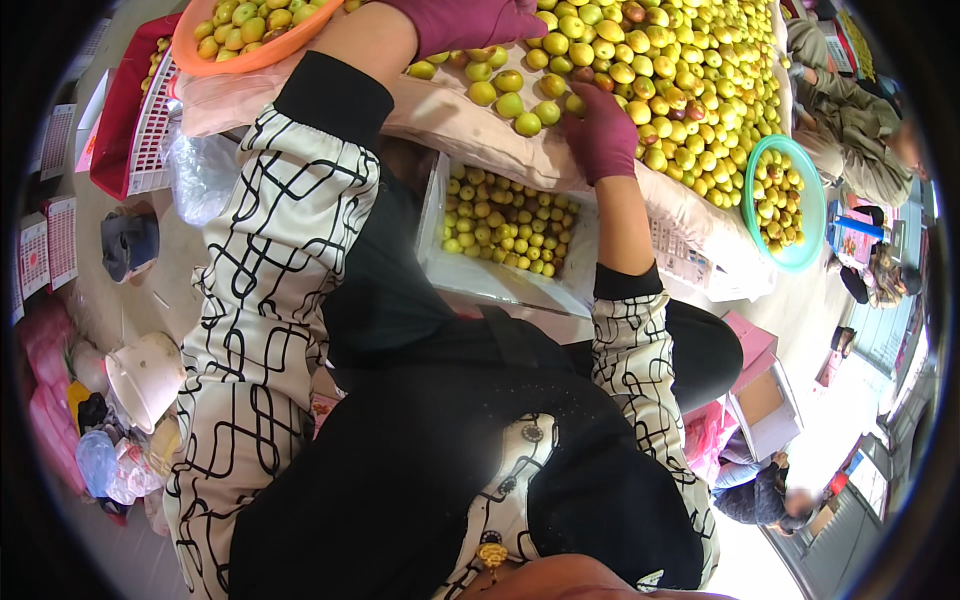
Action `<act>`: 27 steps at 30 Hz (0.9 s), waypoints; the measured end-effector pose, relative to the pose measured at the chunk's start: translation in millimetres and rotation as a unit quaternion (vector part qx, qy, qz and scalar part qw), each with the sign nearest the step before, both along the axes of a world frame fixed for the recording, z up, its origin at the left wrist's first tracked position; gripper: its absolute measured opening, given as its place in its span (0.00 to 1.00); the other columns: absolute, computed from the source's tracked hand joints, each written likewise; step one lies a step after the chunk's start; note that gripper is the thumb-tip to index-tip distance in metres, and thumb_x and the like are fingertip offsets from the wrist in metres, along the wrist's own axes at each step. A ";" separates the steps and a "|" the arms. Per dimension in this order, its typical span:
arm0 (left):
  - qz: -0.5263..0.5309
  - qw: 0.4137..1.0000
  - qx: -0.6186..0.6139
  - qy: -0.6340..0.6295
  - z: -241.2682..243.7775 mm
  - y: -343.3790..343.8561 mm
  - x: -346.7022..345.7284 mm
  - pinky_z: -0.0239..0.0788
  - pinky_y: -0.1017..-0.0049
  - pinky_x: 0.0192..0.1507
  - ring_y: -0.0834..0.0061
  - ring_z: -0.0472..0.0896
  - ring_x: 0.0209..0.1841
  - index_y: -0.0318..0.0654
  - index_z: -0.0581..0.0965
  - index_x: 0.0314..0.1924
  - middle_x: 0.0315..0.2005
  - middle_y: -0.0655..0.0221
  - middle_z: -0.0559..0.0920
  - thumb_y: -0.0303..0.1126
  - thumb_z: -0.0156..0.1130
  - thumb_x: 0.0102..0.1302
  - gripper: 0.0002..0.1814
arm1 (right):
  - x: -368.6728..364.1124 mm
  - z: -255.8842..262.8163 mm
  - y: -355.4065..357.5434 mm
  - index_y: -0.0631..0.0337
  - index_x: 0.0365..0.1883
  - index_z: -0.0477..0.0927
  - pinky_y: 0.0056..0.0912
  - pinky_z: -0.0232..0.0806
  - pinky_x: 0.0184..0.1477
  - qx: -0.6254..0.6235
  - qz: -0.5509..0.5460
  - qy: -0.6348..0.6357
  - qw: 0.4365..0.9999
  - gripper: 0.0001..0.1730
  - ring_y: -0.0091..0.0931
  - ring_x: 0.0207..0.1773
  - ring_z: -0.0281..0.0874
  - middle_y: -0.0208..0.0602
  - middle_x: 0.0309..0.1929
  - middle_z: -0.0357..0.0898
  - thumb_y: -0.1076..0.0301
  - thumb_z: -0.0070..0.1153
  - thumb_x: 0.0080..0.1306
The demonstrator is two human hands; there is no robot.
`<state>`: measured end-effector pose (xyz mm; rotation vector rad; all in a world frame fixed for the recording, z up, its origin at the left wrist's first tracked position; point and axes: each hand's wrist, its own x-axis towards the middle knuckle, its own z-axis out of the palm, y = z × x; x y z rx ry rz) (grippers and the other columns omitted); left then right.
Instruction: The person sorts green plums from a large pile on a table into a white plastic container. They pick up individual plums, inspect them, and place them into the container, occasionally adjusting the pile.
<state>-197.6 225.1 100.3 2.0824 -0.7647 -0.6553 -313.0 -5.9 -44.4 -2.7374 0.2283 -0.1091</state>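
A wide layer of yellow-green jujubes (660, 67), some with reddish-brown patches, covers a cloth-padded sorting table (517, 154). My left hand (476, 22), in a maroon glove, is over the table at the top edge of the view. Its upper part is cut off, and whether it holds anything is hidden. My right hand (604, 135), gloved the same way, lies at the near side of the layer with its fingertips among the fruit. A jujube (574, 104) touches its finger side; a firm grip cannot be made out. Several loose jujubes (510, 103) lie between my hands.
An orange basin (247, 60) of jujubes stands at the table's left, a turquoise basin (816, 225) at its right. Below the near edge sits a foam-lined box (502, 285) holding jujubes. A white crate (146, 154), a white bucket (146, 375) and other people (847, 112) are around.
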 end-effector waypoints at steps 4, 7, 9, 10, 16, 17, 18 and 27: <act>-0.012 1.000 0.002 -0.023 1.2 1.2 1.1 0.73 0.69 0.28 0.71 0.82 0.21 0.36 0.81 0.41 0.22 0.64 0.83 0.46 0.63 0.69 0.18 | -3.6 11.7 3.6 0.53 0.48 0.80 0.46 0.75 0.51 0.072 0.003 -0.095 0.993 0.20 0.44 0.51 0.80 0.42 0.50 0.80 0.70 0.64 0.55; -0.020 0.999 0.018 -0.036 3.0 -1.7 1.6 0.73 0.69 0.28 0.71 0.82 0.21 0.36 0.82 0.41 0.22 0.64 0.83 0.47 0.62 0.69 0.18 | -8.5 15.4 12.7 0.53 0.48 0.80 0.47 0.74 0.51 0.047 0.099 -0.057 0.992 0.21 0.45 0.50 0.79 0.44 0.49 0.79 0.70 0.64 0.54; -0.022 0.999 0.021 -0.028 3.8 -2.9 1.6 0.73 0.69 0.28 0.71 0.82 0.21 0.37 0.82 0.41 0.23 0.64 0.83 0.47 0.62 0.69 0.18 | -8.1 10.6 19.6 0.52 0.50 0.80 0.48 0.73 0.50 0.010 0.115 -0.033 0.993 0.22 0.45 0.50 0.78 0.46 0.47 0.79 0.72 0.61 0.56; -0.024 0.999 0.024 -0.031 4.0 -2.8 2.1 0.73 0.68 0.29 0.70 0.82 0.22 0.37 0.82 0.42 0.23 0.63 0.84 0.47 0.62 0.69 0.19 | -6.3 7.8 20.8 0.52 0.51 0.80 0.48 0.73 0.51 0.006 0.126 -0.040 0.991 0.22 0.46 0.51 0.78 0.47 0.48 0.79 0.73 0.60 0.56; -0.039 0.992 0.008 -0.121 -7.2 -1.1 5.7 0.75 0.64 0.35 0.62 0.84 0.28 0.36 0.82 0.43 0.27 0.57 0.85 0.48 0.63 0.68 0.20 | 5.2 -1.6 19.7 0.51 0.50 0.82 0.47 0.73 0.47 -0.074 0.182 -0.037 0.980 0.21 0.44 0.46 0.80 0.44 0.40 0.81 0.73 0.60 0.56; -0.042 0.990 -0.001 -0.131 -9.8 -0.9 6.5 0.75 0.64 0.36 0.61 0.85 0.29 0.36 0.82 0.43 0.28 0.56 0.85 0.48 0.63 0.68 0.20 | 6.0 -0.5 20.3 0.50 0.48 0.83 0.45 0.73 0.46 -0.101 0.206 -0.025 0.973 0.19 0.43 0.44 0.81 0.43 0.39 0.81 0.72 0.62 0.56; -0.045 0.989 -0.008 -0.141 -12.1 -0.8 7.1 0.75 0.63 0.37 0.60 0.85 0.30 0.36 0.82 0.43 0.29 0.56 0.85 0.48 0.63 0.68 0.20 | 6.3 1.2 21.5 0.50 0.45 0.83 0.44 0.73 0.44 -0.116 0.247 -0.016 0.962 0.16 0.42 0.42 0.81 0.42 0.38 0.81 0.70 0.63 0.57; -0.034 0.996 -0.002 -0.078 -3.0 -2.1 3.6 0.74 0.66 0.32 0.65 0.83 0.26 0.35 0.82 0.42 0.26 0.59 0.84 0.46 0.64 0.68 0.19 | -13.0 2.6 57.0 0.55 0.49 0.77 0.50 0.74 0.46 0.012 0.104 0.041 0.994 0.14 0.49 0.44 0.81 0.50 0.50 0.78 0.66 0.58 0.65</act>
